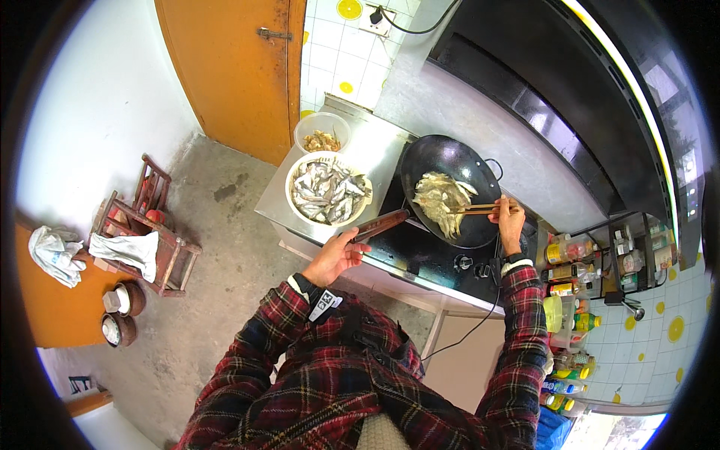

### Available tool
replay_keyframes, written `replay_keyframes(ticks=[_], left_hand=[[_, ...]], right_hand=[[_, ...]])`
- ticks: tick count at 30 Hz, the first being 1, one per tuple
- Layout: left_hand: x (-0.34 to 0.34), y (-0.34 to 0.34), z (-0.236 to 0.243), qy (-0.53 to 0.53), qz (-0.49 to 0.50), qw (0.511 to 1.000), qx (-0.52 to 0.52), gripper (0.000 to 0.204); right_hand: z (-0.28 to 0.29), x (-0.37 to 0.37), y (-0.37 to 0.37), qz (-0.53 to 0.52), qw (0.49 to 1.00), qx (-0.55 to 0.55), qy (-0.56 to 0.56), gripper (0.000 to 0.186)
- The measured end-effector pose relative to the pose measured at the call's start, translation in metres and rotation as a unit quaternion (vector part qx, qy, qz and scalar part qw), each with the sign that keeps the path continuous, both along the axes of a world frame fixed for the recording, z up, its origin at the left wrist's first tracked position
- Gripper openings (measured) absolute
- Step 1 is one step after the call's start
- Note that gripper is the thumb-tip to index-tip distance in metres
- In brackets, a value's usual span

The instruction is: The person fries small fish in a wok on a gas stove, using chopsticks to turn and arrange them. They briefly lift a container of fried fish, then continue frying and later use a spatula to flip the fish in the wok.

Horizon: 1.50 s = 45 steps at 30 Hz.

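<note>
A black wok [475, 172] sits on the stove, with a clump of small pale fish [441, 201] in it. My right hand [510, 222] is closed on a pair of wooden chopsticks [478, 210], whose tips reach into the fish. On the near side, the wok's brown wooden handle [384, 224] points toward my left hand [335, 259]. That hand holds the handle's end loosely between thumb and fingers. Left of the wok, a white basket [293, 201] is full of small silvery fish [328, 191]. Behind it stands a clear plastic bowl [301, 135] with brownish pieces [322, 142] inside.
A black range hood [517, 90] overhangs the stove at the upper right. Bottles [571, 271] and a rack [636, 255] stand along the right wall. A black cord [466, 335] hangs over the counter's front edge. Wooden chairs [146, 240] and two pots [124, 313] are at the left.
</note>
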<state>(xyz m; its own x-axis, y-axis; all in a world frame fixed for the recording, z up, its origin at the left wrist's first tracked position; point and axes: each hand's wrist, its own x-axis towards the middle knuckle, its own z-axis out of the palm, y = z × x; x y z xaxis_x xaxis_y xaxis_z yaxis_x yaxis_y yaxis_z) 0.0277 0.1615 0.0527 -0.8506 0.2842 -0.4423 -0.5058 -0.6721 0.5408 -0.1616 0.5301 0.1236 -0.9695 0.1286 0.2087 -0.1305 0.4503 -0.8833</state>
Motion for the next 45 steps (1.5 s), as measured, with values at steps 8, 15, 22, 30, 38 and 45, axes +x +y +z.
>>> replay_keyframes(ticks=[8, 15, 22, 30, 38, 45], left_hand=[[-0.002, -0.001, -0.005, -0.007, -0.007, 1.000, -0.001, 0.033], [-0.001, -0.001, -0.008, 0.010, -0.015, 1.000, -0.008, 0.036], [-0.003, -0.001, -0.010, 0.008, -0.013, 1.000, 0.013, 0.032], [-0.003, -0.003, -0.009, 0.009, -0.019, 0.999, 0.025, 0.030], [-0.007, -0.002, -0.015, 0.014, -0.026, 0.999, 0.028, 0.033], [-0.005, -0.003, -0.014, 0.024, -0.030, 0.998, 0.041, 0.031]], right_hand=[[-0.022, -0.029, 0.009, -0.070, 0.995, -0.036, -0.059, 0.030], [-0.006, -0.028, -0.016, 0.009, 0.998, 0.061, 0.029, 0.031], [0.024, 0.003, -0.049, 0.120, 0.937, 0.289, 0.156, 0.021], [0.056, 0.020, -0.062, 0.177, 0.865, 0.393, 0.256, 0.013], [0.056, 0.012, -0.071, 0.177, 0.818, 0.455, 0.304, 0.012], [0.030, 0.024, -0.121, 0.242, 0.806, 0.479, 0.250, 0.014]])
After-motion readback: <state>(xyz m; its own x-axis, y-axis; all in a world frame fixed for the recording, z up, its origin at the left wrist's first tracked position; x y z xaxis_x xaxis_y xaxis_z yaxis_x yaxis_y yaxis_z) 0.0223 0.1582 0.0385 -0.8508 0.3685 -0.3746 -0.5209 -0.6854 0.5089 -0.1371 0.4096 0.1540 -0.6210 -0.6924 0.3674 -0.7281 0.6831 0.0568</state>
